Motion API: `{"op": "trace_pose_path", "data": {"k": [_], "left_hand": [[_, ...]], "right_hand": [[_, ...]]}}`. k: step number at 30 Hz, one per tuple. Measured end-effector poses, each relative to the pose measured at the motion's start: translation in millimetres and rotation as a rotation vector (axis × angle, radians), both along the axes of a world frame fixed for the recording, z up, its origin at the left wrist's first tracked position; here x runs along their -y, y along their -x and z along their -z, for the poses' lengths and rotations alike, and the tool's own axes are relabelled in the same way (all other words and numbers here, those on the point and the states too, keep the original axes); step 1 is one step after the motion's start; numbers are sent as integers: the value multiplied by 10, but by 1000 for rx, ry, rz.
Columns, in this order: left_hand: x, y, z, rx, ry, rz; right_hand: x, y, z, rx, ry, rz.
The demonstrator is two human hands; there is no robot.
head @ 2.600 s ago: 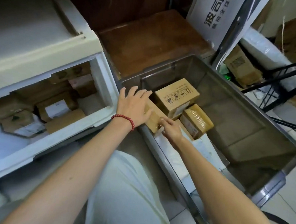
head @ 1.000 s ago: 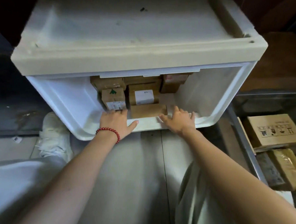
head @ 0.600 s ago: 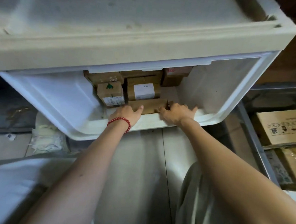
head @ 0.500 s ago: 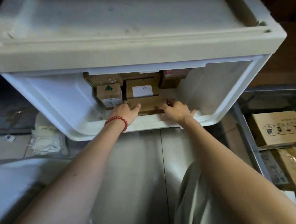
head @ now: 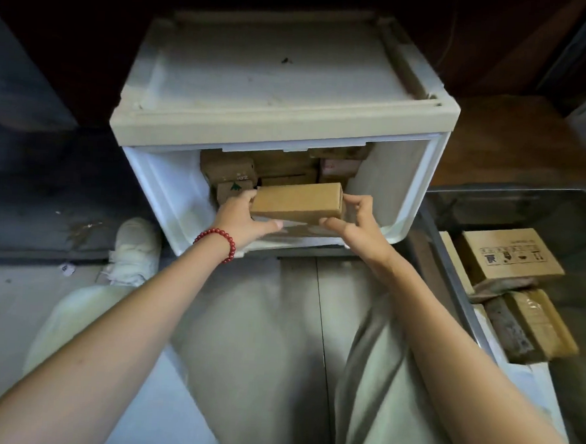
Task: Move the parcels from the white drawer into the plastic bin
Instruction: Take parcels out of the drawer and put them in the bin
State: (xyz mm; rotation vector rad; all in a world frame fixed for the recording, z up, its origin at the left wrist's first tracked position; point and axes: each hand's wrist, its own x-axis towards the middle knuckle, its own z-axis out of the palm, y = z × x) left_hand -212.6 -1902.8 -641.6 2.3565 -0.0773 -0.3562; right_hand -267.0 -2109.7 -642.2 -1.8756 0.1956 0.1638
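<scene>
A long plain brown cardboard parcel [head: 297, 201] hangs level over the front of the open white drawer [head: 418, 194]. My left hand [head: 242, 219], with a red bead bracelet at the wrist, grips its left end. My right hand [head: 357, 225] grips its right end, thumb under the front edge. Several more brown parcels [head: 228, 171] stay stacked deep in the drawer, partly hidden under the cabinet top. The clear plastic bin [head: 451, 281] stands at the right and holds a printed carton [head: 510, 257], a taped parcel [head: 541, 323] and a dark one beside it.
The drawer cabinet's cream top [head: 285, 82] overhangs the drawer. My knees in pale trousers [head: 252, 321] fill the foreground, with a white shoe [head: 136, 244] on the grey floor at the left. A brown wooden surface [head: 513, 141] lies behind the bin.
Both hands, which lay at the ends of the front parcel in the drawer, have closed on it and lifted it up and toward me. The view has pulled back.
</scene>
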Motion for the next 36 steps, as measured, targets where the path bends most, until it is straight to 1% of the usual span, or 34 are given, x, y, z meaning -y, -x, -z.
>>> {"op": "trace_pose_path", "data": {"k": [3, 5, 7, 10, 14, 19, 24, 26, 28, 31, 34, 36], "left_hand": [[-147, 281, -145, -12, 94, 18], [-244, 449, -163, -22, 144, -13], [-277, 582, -165, -36, 204, -36], [-268, 695, -172, -3, 267, -45], [-304, 759, -173, 28, 255, -11], [-378, 792, -163, 42, 215, 35], [-408, 805, -137, 103, 215, 26], [-393, 807, -135, 124, 214, 20], [-357, 813, -137, 137, 218, 14], [-275, 791, -159, 157, 225, 12], [-169, 738, -227, 169, 223, 20], [-47, 714, -309, 182, 220, 58]], "right_hand": [[-38, 225, -55, 74, -59, -2], [-64, 340, -74, 98, -56, -37], [-82, 429, -106, 108, -93, -65], [-42, 498, -132, 116, -127, -9], [2, 518, -146, 91, -134, 9], [-5, 494, -129, 85, -68, -23], [-3, 442, -44, 71, -16, 121], [-22, 414, -25, 106, 6, 162], [-38, 401, -32, 129, -15, 189], [-69, 429, -94, 113, -107, 219], [-19, 464, -135, 143, -176, 211], [108, 515, -175, 187, -145, 161]]}}
